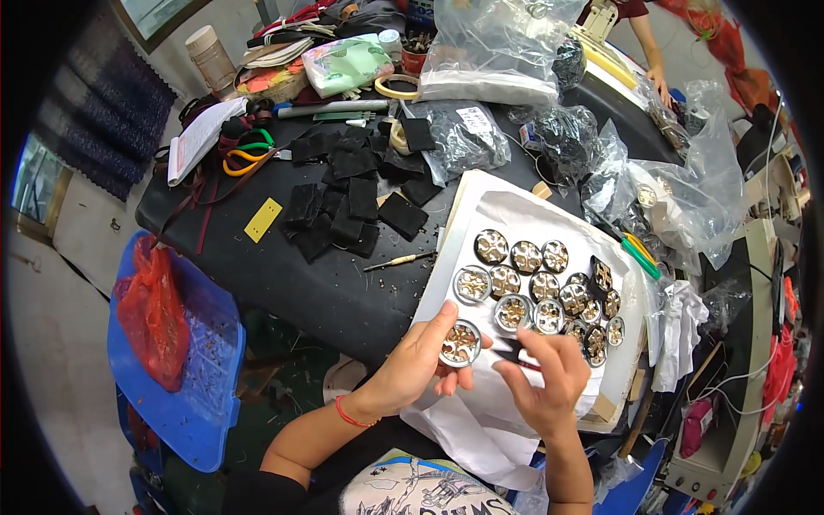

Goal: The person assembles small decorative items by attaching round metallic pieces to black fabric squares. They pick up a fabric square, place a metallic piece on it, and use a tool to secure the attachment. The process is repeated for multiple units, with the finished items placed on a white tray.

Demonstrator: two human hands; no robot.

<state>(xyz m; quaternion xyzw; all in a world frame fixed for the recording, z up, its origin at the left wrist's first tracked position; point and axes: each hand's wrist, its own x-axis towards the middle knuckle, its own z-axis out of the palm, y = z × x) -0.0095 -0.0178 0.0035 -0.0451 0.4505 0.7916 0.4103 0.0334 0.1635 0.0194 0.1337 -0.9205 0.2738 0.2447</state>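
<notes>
From the head view we looked down on a black worktop (330, 296), smooth and dusted with small crumbs. On it stood a shallow white tray (462, 215), lined with creased white paper (536, 219). Round metal discs (491, 246) lay in a cluster across the paper, shiny gold and silver within dark or silvery rims; one dark piece (602, 275) near the right side was squarer. To the left of the tray we saw a loose heap of matte black squares (349, 204), a flat yellow plate (263, 220) and a thin pointed tool (400, 261). Crinkled clear bags (493, 47) crowded the far side, and a thin red bag (154, 318) sagged in a blue plastic bin (210, 386).

Our left hand (402, 367) was partly curled, gripping a silver-rimmed disc (461, 343) between thumb and fingers over the near left part of the tray. Just beside it, our right hand (554, 378) had thumb and fingertips drawn together, pinching a small dark piece (511, 349) too blurred for us to name.
</notes>
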